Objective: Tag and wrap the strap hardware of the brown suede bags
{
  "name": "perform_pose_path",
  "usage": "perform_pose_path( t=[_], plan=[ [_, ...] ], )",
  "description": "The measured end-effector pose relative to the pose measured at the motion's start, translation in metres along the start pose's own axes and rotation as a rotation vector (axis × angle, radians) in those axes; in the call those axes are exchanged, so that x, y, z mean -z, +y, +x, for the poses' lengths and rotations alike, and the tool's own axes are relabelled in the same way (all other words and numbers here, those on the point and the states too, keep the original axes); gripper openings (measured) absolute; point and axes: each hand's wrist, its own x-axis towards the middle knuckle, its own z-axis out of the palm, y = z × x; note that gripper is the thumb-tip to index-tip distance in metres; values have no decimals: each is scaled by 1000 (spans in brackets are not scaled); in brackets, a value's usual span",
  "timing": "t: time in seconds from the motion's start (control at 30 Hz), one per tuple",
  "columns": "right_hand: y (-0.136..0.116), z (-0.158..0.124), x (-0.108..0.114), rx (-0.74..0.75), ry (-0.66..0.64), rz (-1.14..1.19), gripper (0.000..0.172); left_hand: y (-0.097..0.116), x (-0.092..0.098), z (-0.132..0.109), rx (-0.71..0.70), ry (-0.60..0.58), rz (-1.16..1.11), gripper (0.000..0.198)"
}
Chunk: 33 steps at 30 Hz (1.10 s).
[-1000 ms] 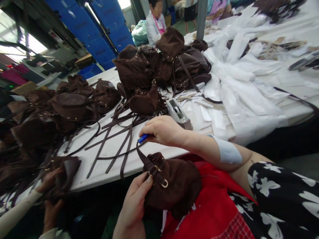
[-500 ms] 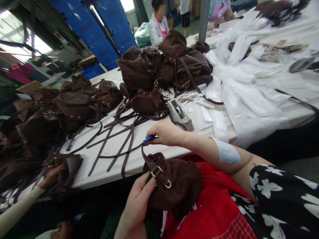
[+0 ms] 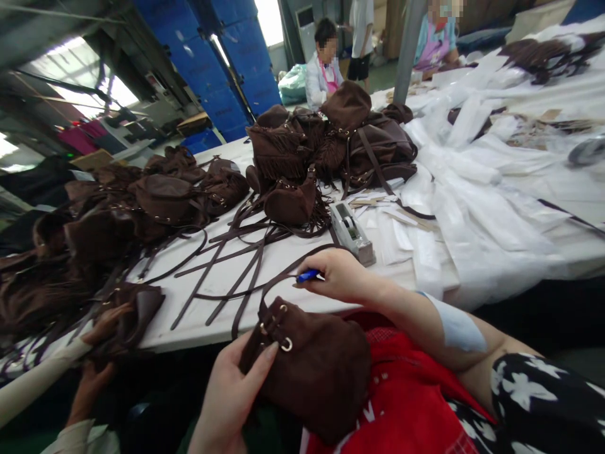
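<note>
A small brown suede bag (image 3: pixel 321 372) rests against the red apron, its gold rings and buckle near the opening. My left hand (image 3: pixel 236 378) grips the bag by its edge, thumb beside a gold ring. Above the bag, my right hand (image 3: pixel 331 274) is closed round a small blue tool (image 3: pixel 309 275) and appears to pinch the thin brown strap (image 3: pixel 278 279) that loops up from the bag. Whether the tool itself touches the strap is unclear.
A grey tape dispenser (image 3: pixel 352 233) stands on the white table (image 3: pixel 189 302). Piles of brown bags (image 3: pixel 288 145) and loose straps lie ahead and left; white wrapping (image 3: pixel 491 208) spreads right. At left, another person's hands (image 3: pixel 106 325) hold a bag. More people are behind the table.
The bag has turned and shifted slightly left and down with my left hand. My right hand with the blue tool is farther right, and the strap is pulled upward and right. The view has shifted.
</note>
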Motion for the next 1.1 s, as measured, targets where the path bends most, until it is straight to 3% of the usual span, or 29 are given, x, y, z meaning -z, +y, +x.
perform_pose_path(
  t=[0.07,0.13,0.23,0.37,0.47,0.53,0.6,0.73,0.8,0.97,1.1],
  plan=[
    [-3,-11,5,17,-38,99,18,4,21,-1,-21,161,-34,39],
    [-3,-19,7,49,-184,208,21,10,38,-5,-42,322,-127,41],
    [0,-22,1,74,-383,287,24,24,46,-8,-89,611,-268,45],
    [3,-19,-9,52,-222,230,21,44,39,3,-240,998,-351,42],
    [2,-16,-11,24,-108,238,14,57,33,22,-403,1155,-375,38],
    [4,-17,-12,6,-79,228,14,66,31,34,-490,1143,-494,31],
    [9,-18,-13,-13,-49,167,13,74,30,45,-483,1021,-689,27],
    [27,-21,-17,-104,191,21,19,73,33,68,-233,585,-1023,39],
    [36,-21,-19,-142,286,-10,20,62,34,83,-142,456,-1086,43],
    [43,-21,-28,-165,194,-22,17,18,30,117,-102,389,-1014,42],
    [44,-21,-38,-217,102,-57,20,-15,20,114,-114,341,-864,26]
  ],
)
